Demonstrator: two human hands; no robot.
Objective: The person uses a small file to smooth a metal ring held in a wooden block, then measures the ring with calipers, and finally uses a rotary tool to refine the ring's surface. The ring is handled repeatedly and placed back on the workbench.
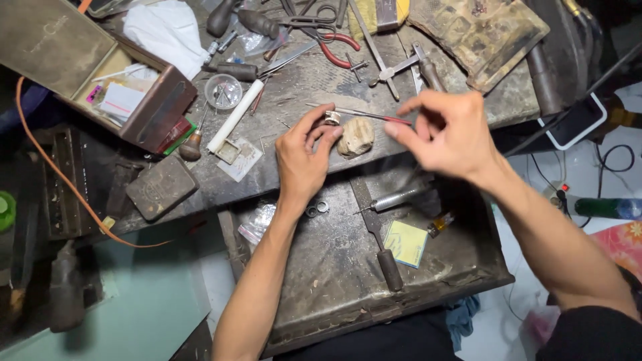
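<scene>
My left hand [304, 157] pinches a small metal ring [332, 118] between thumb and fingertips, held against a worn wooden bench peg [356, 137] at the workbench edge. My right hand [445, 130] grips a thin red-handled tool [371, 115] whose slender tip reaches left to the ring. Both hands hover over the scarred workbench [301, 100].
An open drawer tray [334, 267] below holds a file [378, 237], a graver [394, 198], two small rings [317, 209] and a yellow pad [405, 243]. Pliers [338, 50], a white rod [234, 117], a glass dish [223, 90], an open box [127, 93] and an orange cable [60, 177] lie around.
</scene>
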